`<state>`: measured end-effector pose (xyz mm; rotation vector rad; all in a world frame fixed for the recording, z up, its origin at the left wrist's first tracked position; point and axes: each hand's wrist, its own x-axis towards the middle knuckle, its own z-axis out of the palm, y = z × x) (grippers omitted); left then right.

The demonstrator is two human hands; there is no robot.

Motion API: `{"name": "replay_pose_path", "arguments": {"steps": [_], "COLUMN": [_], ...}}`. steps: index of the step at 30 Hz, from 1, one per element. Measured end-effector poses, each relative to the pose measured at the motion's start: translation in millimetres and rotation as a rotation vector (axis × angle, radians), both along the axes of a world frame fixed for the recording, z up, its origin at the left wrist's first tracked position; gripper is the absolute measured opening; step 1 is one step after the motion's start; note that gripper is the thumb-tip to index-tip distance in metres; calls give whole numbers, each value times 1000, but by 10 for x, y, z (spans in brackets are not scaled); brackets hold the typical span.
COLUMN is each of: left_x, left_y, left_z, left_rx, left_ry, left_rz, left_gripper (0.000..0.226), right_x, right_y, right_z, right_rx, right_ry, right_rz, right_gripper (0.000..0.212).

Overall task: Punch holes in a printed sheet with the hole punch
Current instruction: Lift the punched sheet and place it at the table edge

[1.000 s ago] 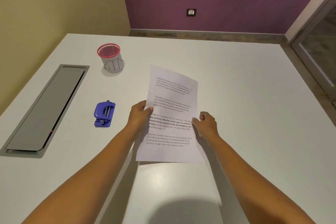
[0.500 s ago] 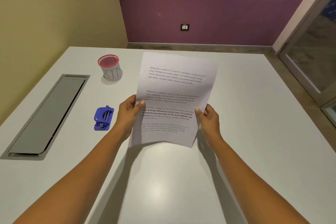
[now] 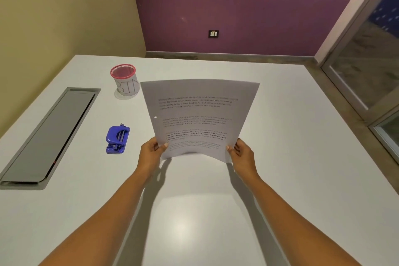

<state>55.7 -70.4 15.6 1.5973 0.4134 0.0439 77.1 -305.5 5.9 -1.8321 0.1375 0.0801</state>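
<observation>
Your left hand (image 3: 151,154) and right hand (image 3: 243,154) pinch the printed sheet (image 3: 200,114); slide its edge squarely into the hole punch (image 3: 118,139).

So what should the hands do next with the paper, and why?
Probably lower the printed sheet so its left edge goes toward the hole punch. The left hand and right hand hold it up off the table by its bottom corners, only one hole shows near that edge, and the punch lies free just to its left.
</observation>
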Motion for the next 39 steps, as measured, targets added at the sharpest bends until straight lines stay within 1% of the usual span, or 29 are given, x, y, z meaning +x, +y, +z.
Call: {"name": "replay_pose_path", "arguments": {"steps": [5,7,12,17,19,22,26,33,36,39], "left_x": [-66,-57,-4,51,61,94,185,513,725,937], "left_y": [-29,-29,38,106,103,83,-17,-555,-942,-1429], "left_z": [-200,-230,-256,-245,-227,-198,-182,-73,-28,3], "left_rx": [115,156,161,203,237,237,253,254,267,272], "left_ry": [137,158,170,147,137,124,111,89,74,74], "left_rz": [47,50,54,31,14,-1,-4,-36,-25,-4], "left_gripper": [28,25,20,8,11,18,20,15,17,12], "right_x": [-51,-40,-10,-62,-85,-99,-54,223,439,691], "right_y": [-56,-48,-28,-16,-27,-62,-172,-725,-1106,-1559], "right_z": [-201,-235,-224,-171,-155,-116,-56,14,71,122], "right_rx": [-182,-227,-261,-305,-325,-315,-291,-326,-327,-334], "right_ry": [124,146,148,142,141,133,108,107,93,84], "right_rz": [8,10,-48,-108,-116,-134,-154,-169,-162,-176], "right_gripper": [10,14,16,18,16,15,16,15,15,16]}}
